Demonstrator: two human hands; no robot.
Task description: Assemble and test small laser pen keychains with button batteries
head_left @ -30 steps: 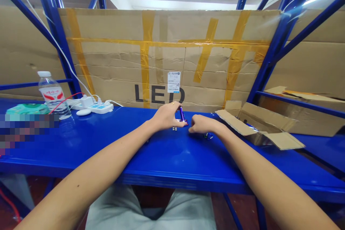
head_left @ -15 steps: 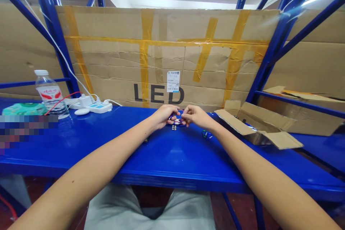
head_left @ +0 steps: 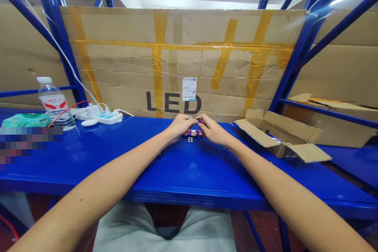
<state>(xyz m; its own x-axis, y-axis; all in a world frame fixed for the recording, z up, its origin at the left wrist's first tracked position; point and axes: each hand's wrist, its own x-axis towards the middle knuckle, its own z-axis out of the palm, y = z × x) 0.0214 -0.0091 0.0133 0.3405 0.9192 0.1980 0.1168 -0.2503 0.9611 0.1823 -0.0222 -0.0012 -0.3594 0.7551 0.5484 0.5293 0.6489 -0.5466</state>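
Between the left hand (head_left: 178, 126), pinched shut on it, and the right hand (head_left: 214, 129), fingers bent but grip unclear, sits a mostly hidden shiny piece (head_left: 191, 117), with metallic tubes (head_left: 194, 132) beneath and silvery discs (head_left: 190, 140) nearer the wearer.

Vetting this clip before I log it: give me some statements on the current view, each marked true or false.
1. The left hand and right hand are close together over the table. True.
2. The power strip lies right of the hands. False: the power strip is on the left, beside the bottle.
3. Small silvery pieces lie nearer the table's front edge than the coloured tubes. True.
4. The big carton behind reads USB. False: the big carton reads LED.
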